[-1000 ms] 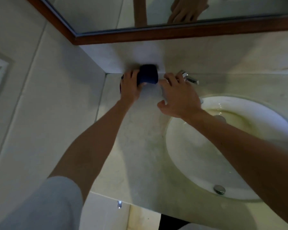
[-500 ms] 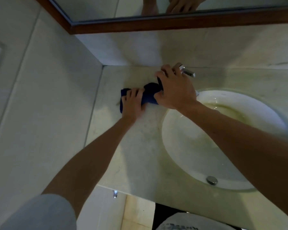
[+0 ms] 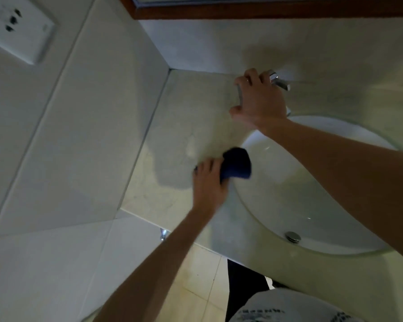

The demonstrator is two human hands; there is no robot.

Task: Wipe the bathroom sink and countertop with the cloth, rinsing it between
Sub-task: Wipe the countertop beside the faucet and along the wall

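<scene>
The left hand [image 3: 208,180] gripped a dark blue cloth [image 3: 236,165] on the countertop [image 3: 191,108] at the sink's [image 3: 312,219] left rim. The right hand [image 3: 258,101] rested near the back edge, touching the chrome tap [image 3: 280,82].

Cloth [image 3: 236,165], under the left hand [image 3: 208,182]: dark navy blue, plain, no print.
Countertop [image 3: 184,126], between and below both hands: pale grey-green stone with faint veining and a lighter blotch just above the left hand.
Sink [image 3: 289,205], beneath the right forearm: plain white bowl, silver drain fitting [image 3: 293,237].
Tap [image 3: 279,81], at the fingertips of the right hand [image 3: 260,101]: shiny chrome.
Wall tiles [image 3: 79,112], left of the left hand: plain off-white, thin grey joints.
Mirror frame [image 3: 242,12], above the right hand: reddish-brown wood.
Socket plate [image 3: 19,33], far upper left: white, dark holes.
Floor [image 3: 196,287], below the left forearm: cream tiles.
</scene>
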